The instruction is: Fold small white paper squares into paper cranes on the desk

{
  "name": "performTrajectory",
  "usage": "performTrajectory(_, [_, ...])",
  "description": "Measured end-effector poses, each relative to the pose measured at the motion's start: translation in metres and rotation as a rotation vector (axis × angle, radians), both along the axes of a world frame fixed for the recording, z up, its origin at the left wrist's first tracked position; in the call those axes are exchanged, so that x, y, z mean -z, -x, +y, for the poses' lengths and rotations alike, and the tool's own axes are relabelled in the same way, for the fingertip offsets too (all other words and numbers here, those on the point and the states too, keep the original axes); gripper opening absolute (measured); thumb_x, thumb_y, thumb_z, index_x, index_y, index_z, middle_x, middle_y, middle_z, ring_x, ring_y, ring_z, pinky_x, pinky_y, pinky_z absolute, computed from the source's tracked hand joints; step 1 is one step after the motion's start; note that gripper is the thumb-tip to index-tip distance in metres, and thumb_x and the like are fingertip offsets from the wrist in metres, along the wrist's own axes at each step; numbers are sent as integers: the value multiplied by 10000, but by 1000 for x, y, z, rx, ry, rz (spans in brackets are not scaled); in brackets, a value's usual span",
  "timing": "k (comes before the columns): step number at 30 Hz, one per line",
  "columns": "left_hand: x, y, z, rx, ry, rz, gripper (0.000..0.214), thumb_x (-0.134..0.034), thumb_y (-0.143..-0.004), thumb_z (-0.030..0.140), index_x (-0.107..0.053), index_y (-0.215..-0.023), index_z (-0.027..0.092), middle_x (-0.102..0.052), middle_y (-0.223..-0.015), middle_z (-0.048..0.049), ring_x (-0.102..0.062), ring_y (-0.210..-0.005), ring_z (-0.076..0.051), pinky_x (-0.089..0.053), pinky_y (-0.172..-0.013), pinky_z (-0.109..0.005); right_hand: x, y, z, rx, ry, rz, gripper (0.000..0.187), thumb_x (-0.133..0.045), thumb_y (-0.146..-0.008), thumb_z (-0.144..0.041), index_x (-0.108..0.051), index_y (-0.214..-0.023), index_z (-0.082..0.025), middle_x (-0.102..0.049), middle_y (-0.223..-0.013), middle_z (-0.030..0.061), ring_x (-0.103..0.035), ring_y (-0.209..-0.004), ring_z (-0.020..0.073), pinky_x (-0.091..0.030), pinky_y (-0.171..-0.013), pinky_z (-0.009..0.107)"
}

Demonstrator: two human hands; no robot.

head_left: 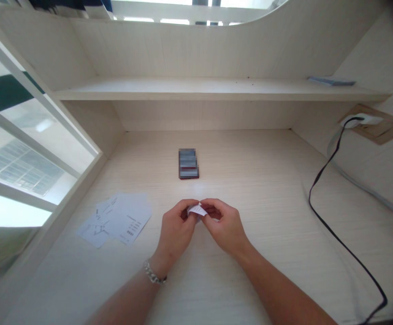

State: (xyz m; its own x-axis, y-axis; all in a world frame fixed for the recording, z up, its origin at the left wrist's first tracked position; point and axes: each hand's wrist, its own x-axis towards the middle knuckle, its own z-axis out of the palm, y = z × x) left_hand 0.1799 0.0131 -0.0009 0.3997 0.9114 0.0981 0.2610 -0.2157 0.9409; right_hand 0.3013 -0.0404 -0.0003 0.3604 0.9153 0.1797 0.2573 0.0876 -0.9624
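My left hand and my right hand meet above the pale wood-grain desk, pinching a small folded white paper between their fingertips. Most of that paper is hidden by my fingers. A metal link bracelet circles my left wrist. Ahead of my hands lies a dark red rectangular packet with a blurred label. Left of my left hand, several loose white printed sheets overlap on the desk.
A long shelf spans the back, with a flat grey-blue item at its right end. A black cable runs from a wall socket across the right of the desk. A window borders the left side.
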Motion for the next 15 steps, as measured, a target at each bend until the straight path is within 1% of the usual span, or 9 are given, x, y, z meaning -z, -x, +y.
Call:
performTrajectory(2, [3, 1, 4, -46, 70, -40, 191, -556, -746, 208, -635, -918, 179, -670, -814, -24, -599, -698, -147, -466, -640, -240, -2, -1, 0, -68, -1, 135, 206, -600, -727, -221, -642, -922, -170, -660, -910, 69, -633, -789, 176, -526, -724, 297])
performTrajectory(5, [7, 2, 9, -58, 206, -142, 233, -590, -735, 264, -623, -940, 157, -669, -774, -37, -592, -641, -142, -465, -599, -244, -2, -4, 2, -132, 25, 321, 211, -583, -759, -317, -651, -889, -165, -667, -839, 63, -629, -752, 170, -525, -674, 295])
performTrajectory(8, [6, 0, 10, -21, 320, -228, 275, -609, -728, 319, -621, -930, 133, -650, -694, -33, -575, -584, -136, -460, -555, -242, 0, -7, 5, -128, 61, 374, 193, -609, -738, -330, -660, -825, -165, -660, -746, 44, -613, -660, 147, -498, -573, 258])
performTrajectory(10, [4, -1, 8, -1, 353, -252, 288, -626, -717, 333, -625, -914, 123, -643, -683, -33, -570, -582, -135, -459, -553, -240, 1, -9, 5, -126, 71, 387, 157, -655, -692, -282, -659, -800, -168, -654, -722, 33, -601, -630, 136, -475, -540, 242])
performTrajectory(13, [2, -1, 6, -2, 341, -223, 290, -636, -710, 341, -636, -899, 121, -648, -716, -40, -566, -606, -132, -450, -562, -230, 3, -8, 5, -145, 61, 444, 146, -682, -644, -210, -649, -782, -175, -647, -714, 19, -589, -617, 127, -464, -539, 240])
performTrajectory(15, [2, -1, 6, -8, 332, -200, 291, -628, -718, 351, -640, -901, 125, -653, -741, -42, -567, -627, -133, -444, -571, -225, 3, -7, 4, -174, 54, 487, 156, -683, -636, -192, -633, -783, -177, -638, -712, 10, -578, -595, 117, -460, -534, 240])
